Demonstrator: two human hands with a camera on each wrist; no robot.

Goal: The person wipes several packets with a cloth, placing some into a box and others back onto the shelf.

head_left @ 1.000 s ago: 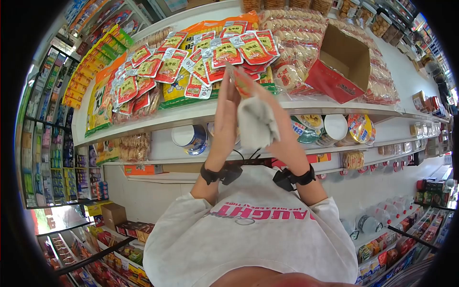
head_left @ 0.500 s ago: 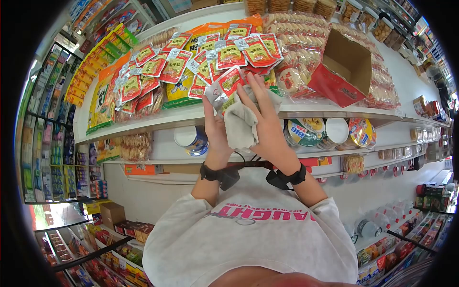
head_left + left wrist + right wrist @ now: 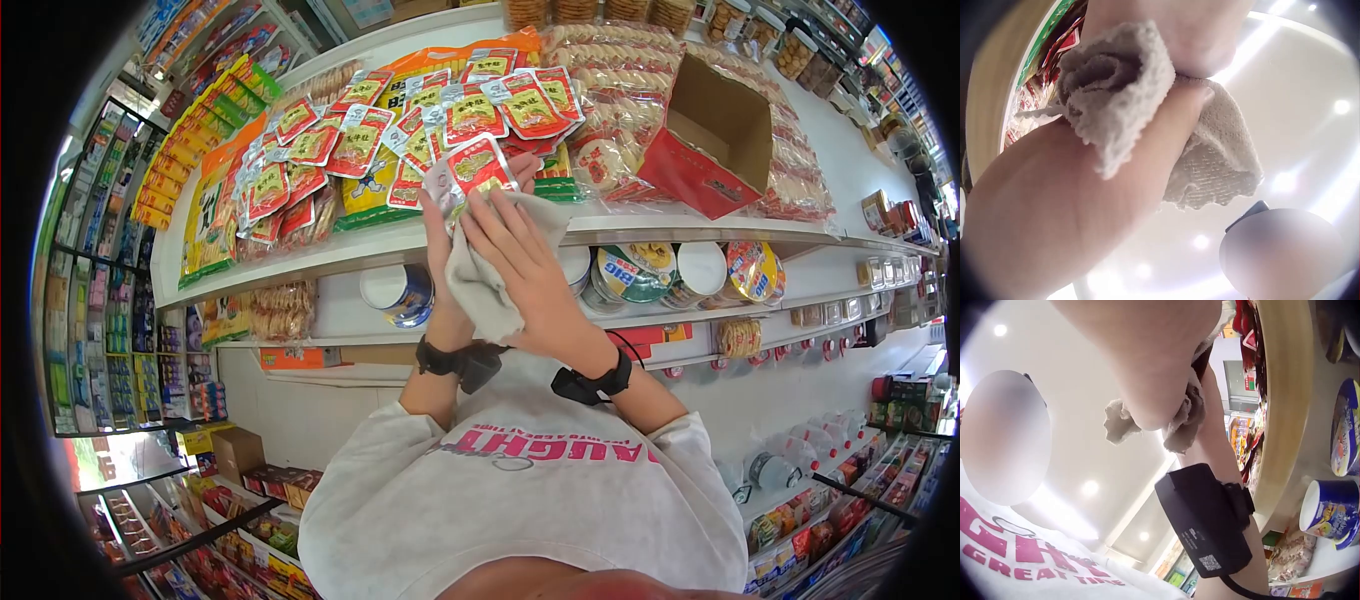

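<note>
In the head view a red-and-silver snack packet (image 3: 478, 168) lies between the two hands with a grey cloth (image 3: 483, 290). The left hand (image 3: 447, 285) supports packet and cloth from beneath, its thumb straight and its other fingers mostly hidden. On top, the right hand (image 3: 527, 285) presses the cloth with fingers extended over the packet's lower part. Crumpled cloth (image 3: 1219, 150) sticks out on both sides of a hand in the left wrist view. Cloth edges (image 3: 1184, 425) also hang by the hands in the right wrist view. Beyond the fingertips lie similar red packets (image 3: 358, 140) in a loose pile.
An open red box (image 3: 705, 160) stands on the shelf at the right, on wrapped round biscuits (image 3: 625, 60). Larger yellow bags (image 3: 208, 225) lie under the pile. Instant noodle tubs (image 3: 637, 270) stand on the shelf below, along the white shelf edge (image 3: 330, 268).
The hands have turned from palms together, side by side, to the right lying over the left. The packet's printed face has come into view, and the cloth has shifted left.
</note>
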